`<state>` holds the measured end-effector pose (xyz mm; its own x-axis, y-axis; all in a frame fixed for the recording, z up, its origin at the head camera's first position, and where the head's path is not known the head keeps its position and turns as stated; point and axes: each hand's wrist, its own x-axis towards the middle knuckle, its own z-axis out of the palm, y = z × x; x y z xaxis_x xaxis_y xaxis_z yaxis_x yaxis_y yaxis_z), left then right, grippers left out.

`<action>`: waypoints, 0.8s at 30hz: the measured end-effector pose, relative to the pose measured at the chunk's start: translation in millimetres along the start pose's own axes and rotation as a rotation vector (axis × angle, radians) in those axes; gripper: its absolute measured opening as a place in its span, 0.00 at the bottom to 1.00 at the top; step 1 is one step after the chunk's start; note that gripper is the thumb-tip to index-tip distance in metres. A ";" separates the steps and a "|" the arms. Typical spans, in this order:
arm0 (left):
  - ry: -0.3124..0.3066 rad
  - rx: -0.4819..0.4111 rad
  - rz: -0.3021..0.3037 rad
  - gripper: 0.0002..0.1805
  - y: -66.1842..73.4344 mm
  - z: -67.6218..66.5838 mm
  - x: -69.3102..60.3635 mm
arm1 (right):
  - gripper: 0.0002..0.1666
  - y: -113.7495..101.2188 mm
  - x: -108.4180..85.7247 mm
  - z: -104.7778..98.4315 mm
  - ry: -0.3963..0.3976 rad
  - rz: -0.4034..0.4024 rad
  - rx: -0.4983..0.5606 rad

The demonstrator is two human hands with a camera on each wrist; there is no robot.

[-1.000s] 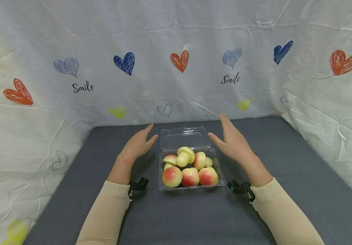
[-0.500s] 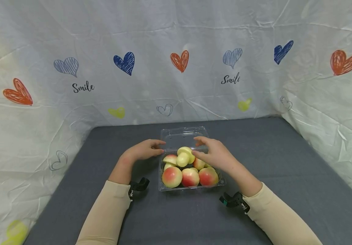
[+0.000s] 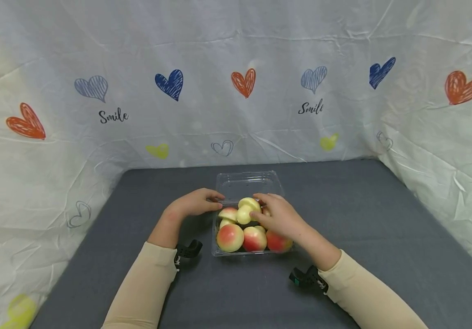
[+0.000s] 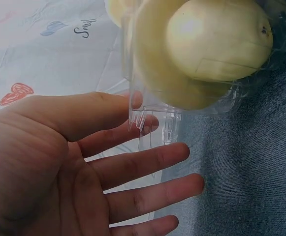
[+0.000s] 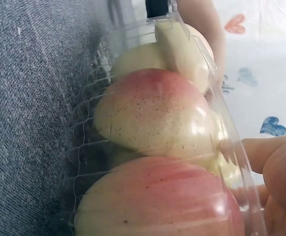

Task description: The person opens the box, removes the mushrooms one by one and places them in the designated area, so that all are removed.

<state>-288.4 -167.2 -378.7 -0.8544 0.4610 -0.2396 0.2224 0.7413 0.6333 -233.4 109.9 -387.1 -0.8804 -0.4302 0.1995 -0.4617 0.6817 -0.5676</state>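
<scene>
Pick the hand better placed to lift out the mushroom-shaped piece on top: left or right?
Right, probably: right hand is over the clear box, thumb at the mushroom-shaped piece; left hand is at the box's left edge.

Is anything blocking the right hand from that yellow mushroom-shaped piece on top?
Nothing visible does. The right hand is over the open box, right at the mushroom-shaped piece, and the clear lid lies folded back beyond. Whether they touch isn't clear.
</scene>
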 end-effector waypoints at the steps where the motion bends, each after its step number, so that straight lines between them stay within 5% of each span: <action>1: -0.002 0.001 0.002 0.24 0.3 -0.2 -0.1 | 0.33 0.2 0.3 -0.3 0.005 0.003 0.018; 24: -0.018 0.032 0.016 0.23 -0.7 -1.2 1.3 | 0.31 2.8 1.6 -8.2 0.019 0.008 0.152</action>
<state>-290.2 -167.6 -378.5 -0.8420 0.4815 -0.2434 0.2510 0.7489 0.6134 -237.0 116.0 -381.8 -0.8866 -0.4129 0.2084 -0.4340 0.5872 -0.6832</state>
